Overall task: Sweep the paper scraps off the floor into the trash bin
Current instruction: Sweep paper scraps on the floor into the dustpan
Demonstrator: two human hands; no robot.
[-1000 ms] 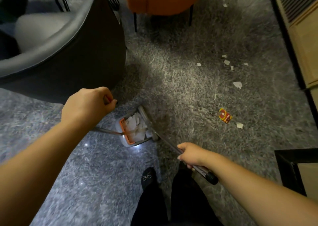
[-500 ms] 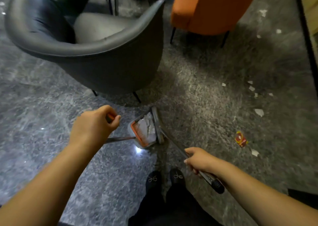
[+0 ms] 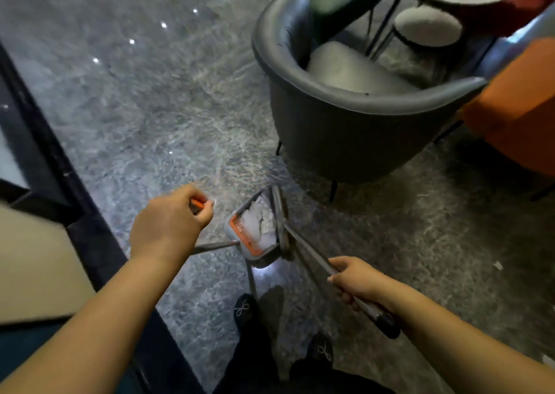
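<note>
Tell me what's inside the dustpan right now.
White paper scraps lie piled in the dustpan, beside its orange comb edge. The broom head stands against the pan's open side and covers anything behind it. The pan's floor under the pile cannot be seen.

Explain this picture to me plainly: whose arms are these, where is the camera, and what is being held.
There is no machine here. The camera sits on a person's head and looks down, so the two bare arms and the dark shoes are that person's own. The left hand grips the orange-tipped handle of a long-handled dustpan, which holds white paper scraps. The right hand grips the shaft of a broom, whose head rests against the dustpan's open side. Below lies a glossy grey floor, with a shaggy grey carpet to the right. A grey armchair and an orange chair stand behind. One scrap lies on the carpet.
</note>
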